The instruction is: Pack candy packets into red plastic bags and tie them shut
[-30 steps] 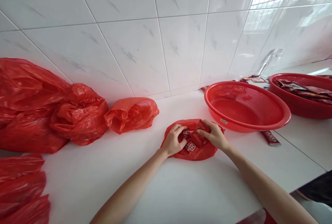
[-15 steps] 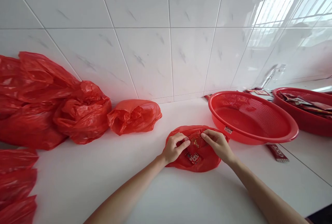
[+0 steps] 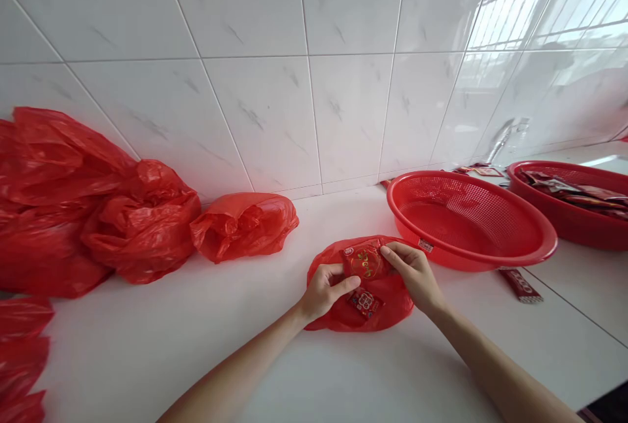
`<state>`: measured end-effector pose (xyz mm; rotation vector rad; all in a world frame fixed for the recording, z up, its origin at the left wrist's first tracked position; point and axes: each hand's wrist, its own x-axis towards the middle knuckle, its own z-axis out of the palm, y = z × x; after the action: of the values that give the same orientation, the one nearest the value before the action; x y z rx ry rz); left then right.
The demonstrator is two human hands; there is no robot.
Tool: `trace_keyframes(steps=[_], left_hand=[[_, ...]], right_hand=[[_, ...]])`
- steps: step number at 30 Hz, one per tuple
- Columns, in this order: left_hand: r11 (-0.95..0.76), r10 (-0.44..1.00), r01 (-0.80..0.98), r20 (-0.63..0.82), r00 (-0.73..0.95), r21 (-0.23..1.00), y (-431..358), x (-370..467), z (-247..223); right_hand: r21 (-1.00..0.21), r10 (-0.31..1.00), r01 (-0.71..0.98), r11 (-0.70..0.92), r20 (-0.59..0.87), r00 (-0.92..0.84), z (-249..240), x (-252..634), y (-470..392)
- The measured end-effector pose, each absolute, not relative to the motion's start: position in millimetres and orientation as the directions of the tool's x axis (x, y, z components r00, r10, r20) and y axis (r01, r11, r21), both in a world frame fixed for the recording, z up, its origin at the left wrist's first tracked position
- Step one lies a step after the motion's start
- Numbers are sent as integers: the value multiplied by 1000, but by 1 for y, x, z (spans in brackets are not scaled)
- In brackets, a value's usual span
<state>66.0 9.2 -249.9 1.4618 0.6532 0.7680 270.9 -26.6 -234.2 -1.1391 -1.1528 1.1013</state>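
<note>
Gold-printed red packet [image 3: 366, 263]: being held between the two hands, over a spread red plastic bag [image 3: 395, 308].
Right hand [image 3: 415, 276]: pinching the packet's upper right corner, thumb and fingers nearly closed.
Left hand [image 3: 320, 295]: curving half open, fingers reaching behind the packet's left side, thumb lying by its lower edge; whether it is gripping, I cannot tell.
Smaller red packet [image 3: 366, 303]: lying on the bag, just to the right of the left thumb.
Red basket [image 3: 454, 227]: standing just beyond the right hand, to its right.
Bundled red bag [image 3: 245, 225]: resting beyond the left hand, to its left.
</note>
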Motion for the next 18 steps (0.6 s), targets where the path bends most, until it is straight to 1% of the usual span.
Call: trace_keyframes(steps=[4,8,14,18], left_hand=[[-52,856,-59,75,512,997,14,66,-257],[-52,876,-87,87,475,995,17,65,-262],[-59,904,-67,82,420,996,12,68,-262],[-84,908,-51,97,407,995,9,70,-261]], right_hand=[[-996,997,-56,76,76,16,-231,270,-27],[-997,995,-22,71,72,-62,-231,272,-27],[-997,998,57,58,56,-34,-235,275,-27],[-1000,1000,14,4,4,-22,-236,276,-27]])
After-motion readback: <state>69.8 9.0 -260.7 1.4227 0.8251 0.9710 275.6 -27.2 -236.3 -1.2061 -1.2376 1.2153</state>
